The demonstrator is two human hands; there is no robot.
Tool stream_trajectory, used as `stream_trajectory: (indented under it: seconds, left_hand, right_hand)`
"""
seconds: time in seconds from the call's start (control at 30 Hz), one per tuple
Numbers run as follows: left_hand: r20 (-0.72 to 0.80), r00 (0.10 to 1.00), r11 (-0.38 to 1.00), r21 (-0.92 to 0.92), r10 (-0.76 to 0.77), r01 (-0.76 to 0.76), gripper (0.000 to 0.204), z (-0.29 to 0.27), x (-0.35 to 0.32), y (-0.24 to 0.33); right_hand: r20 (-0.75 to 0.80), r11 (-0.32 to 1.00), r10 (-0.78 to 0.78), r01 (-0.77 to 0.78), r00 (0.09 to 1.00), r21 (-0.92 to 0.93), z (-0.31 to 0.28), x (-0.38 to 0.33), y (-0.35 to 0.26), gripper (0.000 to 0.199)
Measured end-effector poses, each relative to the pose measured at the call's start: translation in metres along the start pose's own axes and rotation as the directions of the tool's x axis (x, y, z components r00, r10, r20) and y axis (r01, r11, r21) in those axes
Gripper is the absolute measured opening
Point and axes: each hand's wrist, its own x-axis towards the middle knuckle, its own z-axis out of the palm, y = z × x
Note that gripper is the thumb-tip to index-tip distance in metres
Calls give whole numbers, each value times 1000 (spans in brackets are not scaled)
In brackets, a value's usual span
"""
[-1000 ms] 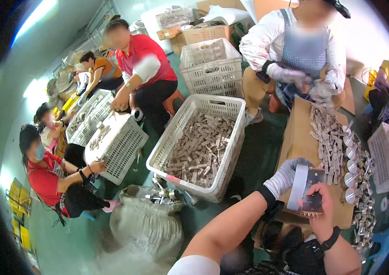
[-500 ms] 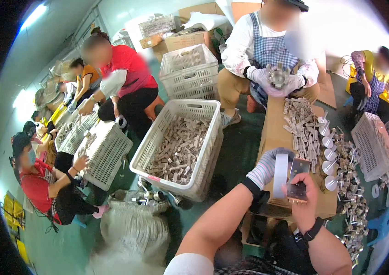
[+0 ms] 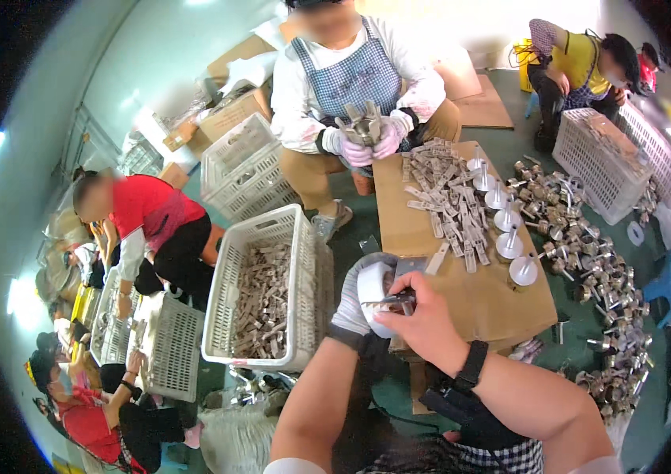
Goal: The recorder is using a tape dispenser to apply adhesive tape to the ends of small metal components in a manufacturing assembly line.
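My left hand point(image 3: 343, 312), in a striped grey glove, is closed around a white ring-shaped roll point(image 3: 369, 278) above the near left corner of the cardboard-topped surface point(image 3: 501, 316). I cannot tell what the roll is made of. My bare right hand point(image 3: 430, 324) pinches a small dark flat piece point(image 3: 400, 299) with thumb and forefinger, against the roll's open side. Just beyond my hands lies a heap of flat metal strips point(image 3: 450, 197). To its right stands a row of white discs with upright stems point(image 3: 523, 271).
A co-worker point(image 3: 359, 87) opposite holds a pronged metal part point(image 3: 361, 126) in gloved hands. A white crate point(image 3: 213, 332) of metal pieces stands at left. Many stemmed metal parts point(image 3: 612, 316) lie on the floor at right, near a blue stool point(image 3: 667, 288). Other people work around.
My view has turned right. The white roll has tilted so its ring shape shows, and my right hand has brought the dark piece against it. The co-worker's metal part is held lower.
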Motion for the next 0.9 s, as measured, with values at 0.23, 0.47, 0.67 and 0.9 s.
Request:
stream_trajectory:
  seconds: [0.23,0.47,0.67,0.9]
  left_hand:
    - [67,975,973,82,211,-216,34,31,-10,-10]
    - [155,988,930,-359,-20,75,27,29,11,-5]
    - [189,981,918,-394,45,34,21,12,19,-2]
    - [171,980,950,-310,103,-46,21,6,30,-7]
  right_hand:
    - [38,997,78,-78,996,-2,0,-1,3,35]
    - [59,991,118,-122,991,58,4,-9,-10,29]
    - [34,998,70,-71,997,1,13,-7,-2,30]
    - [21,998,33,-32,999,-53,12,-5,-1,30]
